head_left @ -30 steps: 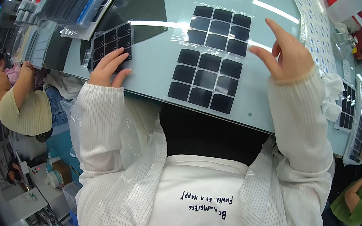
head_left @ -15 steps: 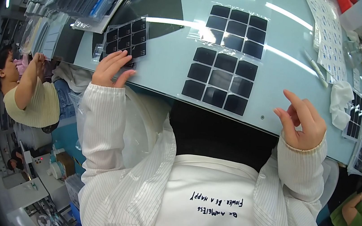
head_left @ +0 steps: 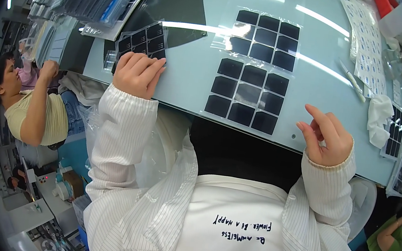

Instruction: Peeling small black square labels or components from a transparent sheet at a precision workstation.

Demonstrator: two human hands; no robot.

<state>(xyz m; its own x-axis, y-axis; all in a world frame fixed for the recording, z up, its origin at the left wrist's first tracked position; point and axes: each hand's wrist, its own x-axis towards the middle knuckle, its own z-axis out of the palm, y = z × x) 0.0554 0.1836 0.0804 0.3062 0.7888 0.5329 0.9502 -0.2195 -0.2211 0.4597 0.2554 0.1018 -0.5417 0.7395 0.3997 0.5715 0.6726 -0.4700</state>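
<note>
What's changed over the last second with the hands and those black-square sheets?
The right hand pulled back off the far sheet to the table's near edge, empty, fingers curled. The left hand stayed pressed on the left sheet. The near sheet lies as before.

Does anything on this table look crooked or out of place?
Slightly. The sheet of black squares under the left hand lies tilted, while the two middle sheets lie nearly parallel. A crumpled white cloth lies right of the raised, empty right hand.
</note>
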